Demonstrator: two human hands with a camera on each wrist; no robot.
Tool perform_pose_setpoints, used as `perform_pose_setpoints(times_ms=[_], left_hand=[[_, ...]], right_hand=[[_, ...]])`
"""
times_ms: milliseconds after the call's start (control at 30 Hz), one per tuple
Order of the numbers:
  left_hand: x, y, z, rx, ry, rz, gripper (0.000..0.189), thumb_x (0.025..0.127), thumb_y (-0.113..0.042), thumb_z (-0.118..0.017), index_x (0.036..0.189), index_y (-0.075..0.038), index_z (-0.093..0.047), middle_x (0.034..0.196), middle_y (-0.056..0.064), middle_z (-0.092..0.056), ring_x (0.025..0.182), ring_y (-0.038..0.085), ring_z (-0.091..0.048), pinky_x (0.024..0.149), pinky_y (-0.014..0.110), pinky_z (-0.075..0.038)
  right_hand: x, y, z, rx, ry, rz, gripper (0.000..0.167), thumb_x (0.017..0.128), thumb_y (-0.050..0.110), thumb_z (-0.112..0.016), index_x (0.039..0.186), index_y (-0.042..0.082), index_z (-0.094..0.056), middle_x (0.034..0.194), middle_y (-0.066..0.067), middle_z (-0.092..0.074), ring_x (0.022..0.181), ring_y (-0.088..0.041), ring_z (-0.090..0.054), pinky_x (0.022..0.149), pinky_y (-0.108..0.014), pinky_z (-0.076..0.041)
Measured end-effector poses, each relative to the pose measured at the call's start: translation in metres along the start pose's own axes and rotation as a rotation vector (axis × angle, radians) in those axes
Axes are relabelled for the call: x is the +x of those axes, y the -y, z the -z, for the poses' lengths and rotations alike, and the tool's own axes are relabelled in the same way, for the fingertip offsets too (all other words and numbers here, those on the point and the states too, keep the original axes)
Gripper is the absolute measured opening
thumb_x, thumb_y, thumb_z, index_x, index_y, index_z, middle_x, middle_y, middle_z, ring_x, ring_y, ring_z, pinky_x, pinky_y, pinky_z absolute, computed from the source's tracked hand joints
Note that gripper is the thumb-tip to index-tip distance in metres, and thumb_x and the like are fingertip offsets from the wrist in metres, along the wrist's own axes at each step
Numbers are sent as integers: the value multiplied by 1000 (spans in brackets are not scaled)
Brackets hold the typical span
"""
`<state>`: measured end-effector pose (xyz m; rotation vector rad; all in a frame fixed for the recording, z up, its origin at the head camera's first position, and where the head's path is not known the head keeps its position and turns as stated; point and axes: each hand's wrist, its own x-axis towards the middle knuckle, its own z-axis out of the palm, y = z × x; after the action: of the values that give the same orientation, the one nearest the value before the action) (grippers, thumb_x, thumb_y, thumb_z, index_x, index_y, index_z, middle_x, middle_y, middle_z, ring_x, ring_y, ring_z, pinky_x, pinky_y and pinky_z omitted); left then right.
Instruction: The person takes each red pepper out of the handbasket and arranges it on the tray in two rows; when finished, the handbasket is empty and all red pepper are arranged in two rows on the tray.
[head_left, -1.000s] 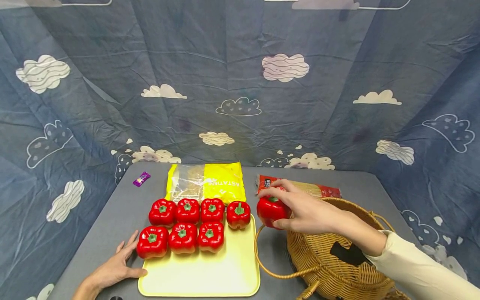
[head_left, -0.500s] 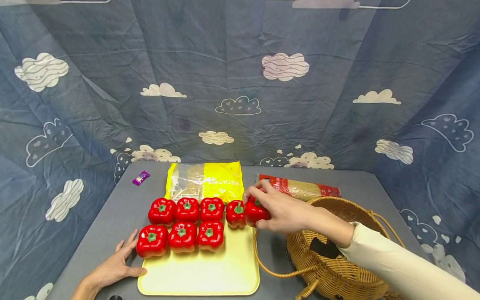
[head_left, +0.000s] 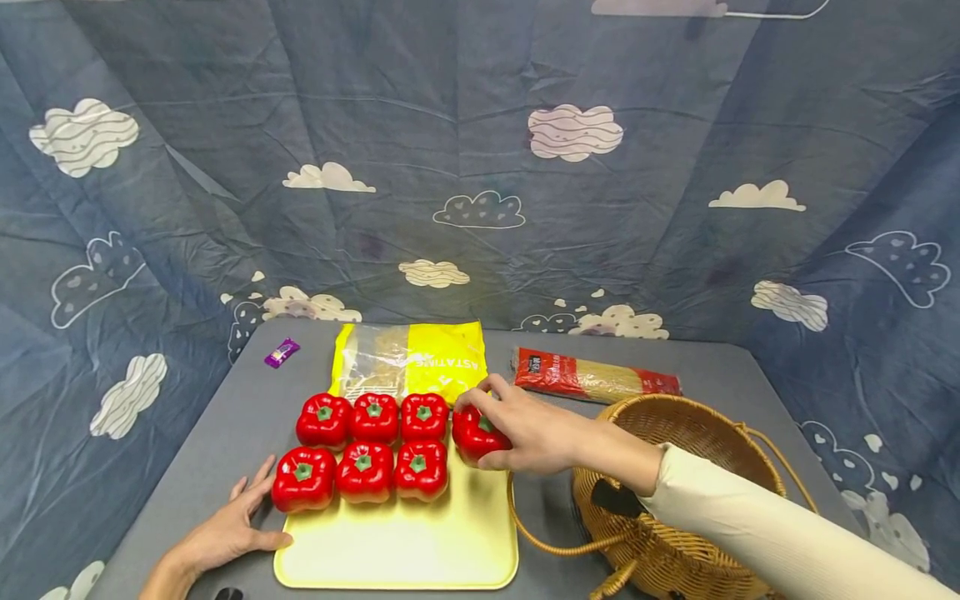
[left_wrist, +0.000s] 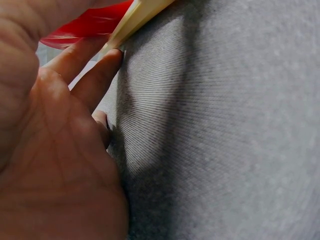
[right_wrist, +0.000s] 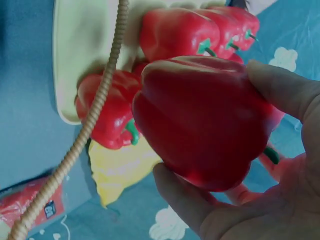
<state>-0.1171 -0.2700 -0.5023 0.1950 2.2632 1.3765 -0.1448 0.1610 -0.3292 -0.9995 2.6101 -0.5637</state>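
In the head view my right hand (head_left: pixel 536 429) grips a red bell pepper (head_left: pixel 474 437) with a green stem, over the tray's back right part. The right wrist view shows this bell pepper (right_wrist: pixel 200 120) between thumb and fingers, with another bell pepper (right_wrist: pixel 107 112) at the tray corner; the head view hides that one. Two rows of red bell peppers (head_left: pixel 363 472) stand on the pale yellow tray (head_left: pixel 397 558). At its left edge rests my left hand (head_left: pixel 225 533), thumb touching the rim, fingers extended beside the front-left pepper (head_left: pixel 303 482). In the left wrist view its fingertips meet the tray edge (left_wrist: pixel 132 22).
A wicker basket (head_left: pixel 622 533) stands right of the tray, its handle (head_left: pixel 551 550) looping towards the tray's edge. Behind lie a yellow pasta bag (head_left: pixel 446 358), a red noodle packet (head_left: pixel 551 372) and a small purple packet (head_left: pixel 282 352). A cloud-patterned cloth (head_left: pixel 480 258) hangs behind the table.
My right hand has carried the bell pepper leftward from beside the basket to over the tray, covering the back-right pepper from the head view. My left hand has stayed at the tray's edge.
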Motion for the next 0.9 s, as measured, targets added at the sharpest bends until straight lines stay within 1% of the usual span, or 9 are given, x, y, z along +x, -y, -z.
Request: perform_pose_setpoints(times_ms=[133, 333, 500, 700, 900], left_hand=[[0, 0, 0, 5, -1, 4, 94, 79, -9, -81, 152, 10, -27, 161, 35, 11, 137, 59, 29, 101, 81, 14], [0, 0, 1, 4, 6, 29, 96, 78, -11, -82, 153, 8, -26, 161, 34, 13, 137, 59, 30, 100, 83, 14], [1, -1, 1, 1, 9, 33, 97, 77, -11, -83, 153, 8, -26, 161, 34, 13, 137, 59, 31, 100, 82, 15], [0, 0, 0, 4, 9, 28, 97, 77, -11, -83, 153, 9, -26, 161, 34, 13, 137, 60, 30, 100, 83, 14], [-1, -1, 0, 10, 1, 10, 95, 77, -10, -83, 152, 9, -28, 161, 35, 12, 137, 60, 29, 100, 82, 14]], right_hand=[[4, -1, -7, -44, 14, 4, 57, 87, 27, -78, 135, 18, -49, 130, -7, -48, 111, -25, -48, 92, -42, -49], [8, 1, -13, -106, 24, 8, 59, 86, 28, -79, 136, 18, -50, 131, -7, -49, 109, -25, -43, 90, -40, -47], [10, 1, -18, -135, 28, -10, 58, 84, 26, -80, 133, 20, -49, 128, -7, -50, 105, -22, -44, 86, -36, -47], [13, 0, -21, -130, 55, -54, 59, 80, 20, -81, 130, 22, -50, 130, -8, -50, 106, -22, -46, 84, -36, -49], [16, 2, -24, -153, 81, -77, 56, 80, 22, -81, 129, 24, -55, 130, -9, -50, 103, -22, -48, 77, -34, -50]])
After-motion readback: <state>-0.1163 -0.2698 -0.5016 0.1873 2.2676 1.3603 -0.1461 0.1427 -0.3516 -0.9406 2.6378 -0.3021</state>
